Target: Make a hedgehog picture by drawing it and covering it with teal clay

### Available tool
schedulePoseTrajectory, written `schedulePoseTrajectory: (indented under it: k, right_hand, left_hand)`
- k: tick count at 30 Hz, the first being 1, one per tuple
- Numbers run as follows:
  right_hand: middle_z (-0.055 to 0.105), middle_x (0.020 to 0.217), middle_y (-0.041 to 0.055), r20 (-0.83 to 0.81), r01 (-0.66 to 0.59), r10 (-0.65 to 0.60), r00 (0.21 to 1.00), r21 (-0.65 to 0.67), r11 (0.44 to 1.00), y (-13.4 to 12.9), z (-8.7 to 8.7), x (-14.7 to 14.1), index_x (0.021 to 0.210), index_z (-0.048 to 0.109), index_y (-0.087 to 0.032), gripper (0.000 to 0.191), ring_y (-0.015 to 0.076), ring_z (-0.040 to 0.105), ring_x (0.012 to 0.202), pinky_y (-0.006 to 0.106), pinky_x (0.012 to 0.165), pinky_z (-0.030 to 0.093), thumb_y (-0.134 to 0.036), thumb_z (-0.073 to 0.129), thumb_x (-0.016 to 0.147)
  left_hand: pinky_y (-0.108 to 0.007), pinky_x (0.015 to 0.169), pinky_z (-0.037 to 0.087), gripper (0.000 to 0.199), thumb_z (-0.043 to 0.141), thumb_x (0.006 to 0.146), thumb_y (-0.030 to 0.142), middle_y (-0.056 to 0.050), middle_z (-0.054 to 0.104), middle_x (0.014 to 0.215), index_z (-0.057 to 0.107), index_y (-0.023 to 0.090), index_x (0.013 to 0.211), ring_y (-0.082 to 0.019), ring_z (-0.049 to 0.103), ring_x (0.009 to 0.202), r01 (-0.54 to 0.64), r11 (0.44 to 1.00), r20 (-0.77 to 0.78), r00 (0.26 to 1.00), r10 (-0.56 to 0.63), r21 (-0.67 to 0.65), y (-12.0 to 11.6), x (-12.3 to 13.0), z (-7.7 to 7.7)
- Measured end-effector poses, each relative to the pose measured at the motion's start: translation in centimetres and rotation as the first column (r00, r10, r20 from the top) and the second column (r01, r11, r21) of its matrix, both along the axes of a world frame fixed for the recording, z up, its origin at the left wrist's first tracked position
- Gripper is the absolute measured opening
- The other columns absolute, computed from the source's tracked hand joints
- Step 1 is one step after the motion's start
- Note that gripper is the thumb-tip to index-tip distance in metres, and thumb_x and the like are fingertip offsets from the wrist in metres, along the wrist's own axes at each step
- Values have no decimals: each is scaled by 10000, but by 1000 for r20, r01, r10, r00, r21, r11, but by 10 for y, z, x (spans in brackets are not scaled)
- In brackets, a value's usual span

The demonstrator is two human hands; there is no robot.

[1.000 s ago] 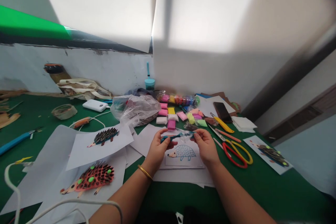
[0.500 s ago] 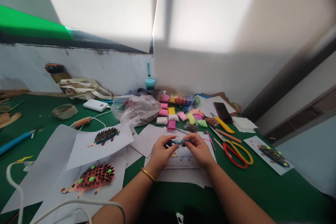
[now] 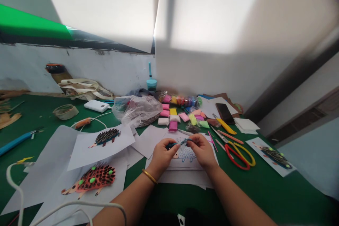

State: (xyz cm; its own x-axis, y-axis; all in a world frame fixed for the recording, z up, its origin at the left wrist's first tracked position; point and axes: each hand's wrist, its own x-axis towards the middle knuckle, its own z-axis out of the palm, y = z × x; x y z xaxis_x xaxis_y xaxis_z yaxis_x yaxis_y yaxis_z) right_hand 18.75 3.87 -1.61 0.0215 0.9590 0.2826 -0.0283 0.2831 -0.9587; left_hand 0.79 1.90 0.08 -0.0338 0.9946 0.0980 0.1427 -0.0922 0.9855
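Both hands are closed over the middle of the desk, pinching a small dark-blue piece (image 3: 183, 142) that looks like a packet of modelling clay in clear wrap. My left hand (image 3: 162, 154), with a gold bangle behind its wrist, grips the left end. At the other end, my right hand (image 3: 203, 152) pinches between thumb and forefinger. Fingers hide much of the piece. Beneath them lies a hedgehog drawing (image 3: 185, 155) in blue outline on white paper, partly covered by the hands.
Several coloured clay packets (image 3: 173, 126) lie beyond the hands, beside a plastic bag (image 3: 140, 111). Red-and-yellow scissors (image 3: 239, 155) and a yellow cutter (image 3: 226, 126) lie right. Finished hedgehog pictures (image 3: 96, 180) occupy the left, with a white cable (image 3: 79, 204) across the front.
The blue piece between my fingertips now slants and shows more of its middle. My fingers have shifted slightly; everything else stays where it was.
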Motion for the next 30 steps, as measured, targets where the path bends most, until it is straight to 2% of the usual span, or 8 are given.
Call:
schedulePoseTrajectory:
  k: [5,9,13,17,20,22,25,30]
  right_hand:
    - [659,803,29,147,-12,-1,989,88,996,-2,1,1,827,659,-216,115,181,614,735,306,670,498,-328,686,822]
    - [663,840,40,356,-29,-52,933,219,975,-4,5,3,850,685,-232,74,205,618,804,341,742,496,-284,636,867]
    - [679,958,67,438,-60,-86,895,309,949,-7,12,2,916,714,-257,115,245,622,939,399,852,500,-289,606,895]
    - [638,1034,86,474,-143,-16,880,296,944,-9,14,0,1003,711,-266,177,252,602,976,422,873,494,-306,556,926]
    - [595,1003,79,440,-80,-62,896,296,952,-11,14,-2,1119,640,-256,239,229,574,875,390,792,490,-343,591,902]
    - [568,911,50,415,-27,-105,904,299,954,-14,12,-6,1041,618,-242,236,211,535,790,356,725,468,-372,664,849]
    - [530,804,14,426,-46,-73,902,263,964,-16,8,-12,839,585,-230,223,190,495,727,318,668,426,-398,726,798]
    - [575,807,22,416,-90,9,909,174,981,-12,6,-14,844,621,-223,179,186,518,716,310,658,418,-398,639,876]
  left_hand:
    - [-289,593,550,341,752,698,385,-44,694,738,721,149,943,-194,664,658,138,980,206,973,-106,-144,0,6,-5]
    - [-290,602,561,381,737,714,384,-53,700,817,743,168,1028,-194,657,716,159,976,245,962,-119,-148,1,6,-5]
    - [-291,582,551,373,767,683,373,-63,715,939,753,178,1000,-189,642,698,152,982,230,965,-122,-116,0,4,-1]
    - [-337,687,549,326,754,706,344,-48,720,924,742,181,988,-206,647,735,87,993,145,987,-75,-75,0,3,1]
    - [-360,830,504,214,728,728,252,-40,713,909,725,198,935,-228,641,857,-33,996,-21,999,34,82,0,2,-1]
    - [-352,831,483,151,693,748,202,-35,687,894,696,213,899,-221,621,861,-53,979,-134,988,80,196,-1,2,-2]
    - [-328,780,466,144,657,750,144,-24,634,861,644,227,867,-206,585,824,10,952,-262,962,74,305,-5,2,-2]
    - [-315,764,457,163,648,749,121,-14,583,848,594,227,860,-191,554,807,29,943,-274,959,67,332,-9,3,-2]
